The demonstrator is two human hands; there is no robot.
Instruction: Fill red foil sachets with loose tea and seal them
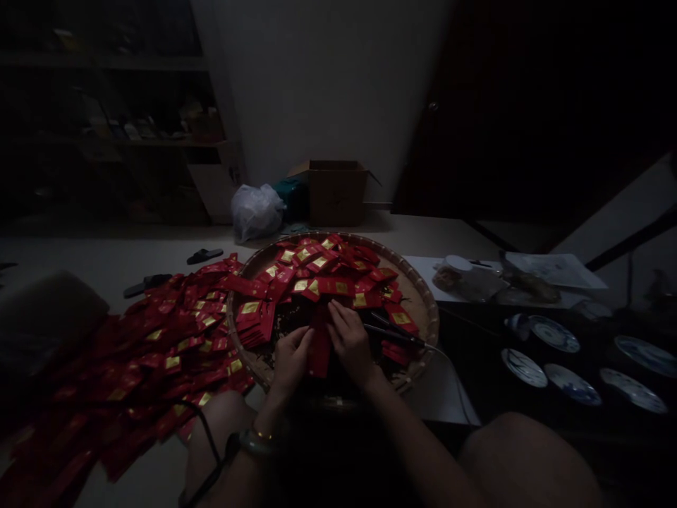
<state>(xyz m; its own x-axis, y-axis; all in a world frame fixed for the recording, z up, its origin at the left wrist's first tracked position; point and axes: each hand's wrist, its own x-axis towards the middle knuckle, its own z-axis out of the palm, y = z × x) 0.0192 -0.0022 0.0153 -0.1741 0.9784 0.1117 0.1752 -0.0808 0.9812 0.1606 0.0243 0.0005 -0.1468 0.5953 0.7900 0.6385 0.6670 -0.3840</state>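
Observation:
Over the near side of a round woven bamboo tray (429, 310), both of my hands are on a red packet (319, 349). My left hand (292, 356) pinches its left edge between thumb and fingers. Along the packet's right side lie the closed fingers of my right hand (350, 339). Red packets with gold labels (320, 263) are heaped across the tray's far part. Dark loose bits, perhaps tea leaves, show among them. Right of my right hand rests a black two-armed tool (394, 331) with a cord, resembling a hair straightener.
A large pile of red packets (195, 346) covers the floor at left, near dark slippers (205, 255). Patterned plates (574, 384) stand on a dark surface at right. Behind the tray are a cardboard box (337, 194) and a white plastic bag (257, 210). The room is dim.

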